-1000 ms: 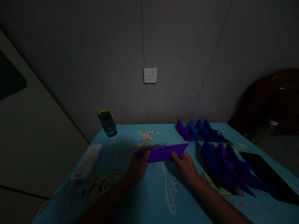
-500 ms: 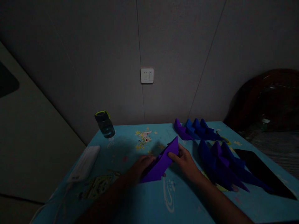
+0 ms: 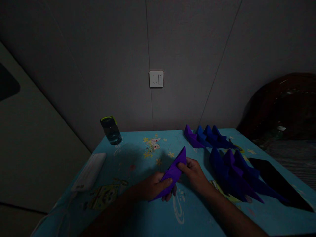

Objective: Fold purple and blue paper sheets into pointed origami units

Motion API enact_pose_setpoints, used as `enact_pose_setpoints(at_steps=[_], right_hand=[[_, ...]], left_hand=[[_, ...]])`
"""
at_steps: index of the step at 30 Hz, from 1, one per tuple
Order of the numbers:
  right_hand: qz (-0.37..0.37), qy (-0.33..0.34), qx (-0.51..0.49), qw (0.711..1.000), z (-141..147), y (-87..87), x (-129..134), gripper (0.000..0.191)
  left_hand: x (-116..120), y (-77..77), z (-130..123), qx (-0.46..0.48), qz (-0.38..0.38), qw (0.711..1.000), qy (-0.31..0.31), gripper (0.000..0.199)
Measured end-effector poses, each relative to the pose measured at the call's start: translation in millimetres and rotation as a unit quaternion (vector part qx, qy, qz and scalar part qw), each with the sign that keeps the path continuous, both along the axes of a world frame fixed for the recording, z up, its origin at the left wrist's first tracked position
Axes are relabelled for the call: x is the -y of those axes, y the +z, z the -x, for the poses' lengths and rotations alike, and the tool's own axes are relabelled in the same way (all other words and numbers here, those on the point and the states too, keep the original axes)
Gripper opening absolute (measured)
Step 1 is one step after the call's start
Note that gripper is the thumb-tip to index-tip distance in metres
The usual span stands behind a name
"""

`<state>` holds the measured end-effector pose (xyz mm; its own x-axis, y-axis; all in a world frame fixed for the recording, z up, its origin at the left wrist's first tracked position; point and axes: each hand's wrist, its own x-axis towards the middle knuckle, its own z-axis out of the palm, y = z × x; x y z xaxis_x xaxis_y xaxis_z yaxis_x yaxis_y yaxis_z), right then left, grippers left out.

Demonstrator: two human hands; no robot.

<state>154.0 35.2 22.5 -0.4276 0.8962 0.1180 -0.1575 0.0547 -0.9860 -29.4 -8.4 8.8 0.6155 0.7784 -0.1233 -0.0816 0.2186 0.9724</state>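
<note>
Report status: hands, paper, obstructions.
Left hand and right hand gripping purple folded paper, tilted. Paper boats to the right. Nothing visibly blocking.

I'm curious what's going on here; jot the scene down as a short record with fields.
Left hand: grips lower end of purple paper boat
Right hand: pinches its upper part
Boat's pose: tilted
Folded boats: two groups, right side, blue and purple
Left side: bottle, white box
Far right: flat black thing
Wall: socket
Light: dim
</note>
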Motion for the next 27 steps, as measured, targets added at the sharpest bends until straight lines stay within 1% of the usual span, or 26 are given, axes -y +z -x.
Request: enact_pose_setpoints(at_steps=[2,4,6,7,8,9,10,11,12,13,14,16,18,20,24,27], right_hand=[[-0.001,-0.005,0.001,1.0,0,-0.7,-1,0.04],[-0.024,-0.033,0.016,0.999,0,-1.8,-3,0.042],[-0.063,-0.074,0.042,0.994,1,-3.0,-5,0.04],[-0.079,-0.089,0.054,0.991,1,-3.5,-6,0.038],[-0.089,-0.096,0.065,0.989,2,-3.8,-6,0.038],[-0.092,-0.091,0.072,0.989,3,-3.9,-6,0.04],[-0.091,-0.076,0.079,0.99,3,-3.8,-5,0.043],[-0.092,-0.058,0.085,0.99,5,-3.4,-4,0.045],[-0.097,-0.039,0.088,0.991,6,-2.8,-2,0.044],[-0.105,-0.024,0.087,0.99,7,-2.2,0,0.042],[-0.113,-0.015,0.084,0.99,9,-1.7,1,0.04],[-0.122,-0.01,0.074,0.99,11,-1.4,3,0.041],[-0.113,-0.017,0.071,0.991,11,-2.2,4,0.045],[-0.099,-0.029,0.077,0.992,10,-3.7,2,0.048],[-0.073,-0.059,0.078,0.993,8,-6.9,-2,0.046],[-0.061,-0.064,0.071,0.994,7,-9.8,-5,0.045]], left_hand=[[1,-0.2,-1,-0.015,-0.015,1.0,0.009,0.043],[0,-0.6,-1,-0.038,-0.028,0.998,0.037,0.045],[-2,-1.9,-1,-0.087,-0.052,0.991,0.088,0.047],[-3,-2.8,0,-0.118,-0.08,0.982,0.122,0.045],[-5,-3.7,1,-0.151,-0.12,0.967,0.165,0.041],[-7,-4.7,2,-0.184,-0.169,0.945,0.21,0.037],[-8,-5.6,3,-0.218,-0.22,0.917,0.252,0.036],[-9,-6.3,4,-0.251,-0.267,0.886,0.285,0.04],[-10,-6.6,5,-0.284,-0.303,0.856,0.306,0.049],[-10,-6.7,6,-0.317,-0.326,0.833,0.314,0.058],[-10,-6.3,6,-0.347,-0.339,0.817,0.312,0.065],[-8,-4.6,5,-0.388,-0.347,0.801,0.295,0.073],[-4,-2.2,3,-0.407,-0.346,0.797,0.282,0.075],[-1,0.0,0,-0.409,-0.345,0.802,0.266,0.077],[6,1.7,-1,-0.364,-0.338,0.835,0.236,0.077],[7,1.7,1,-0.316,-0.31,0.865,0.237,0.064]])
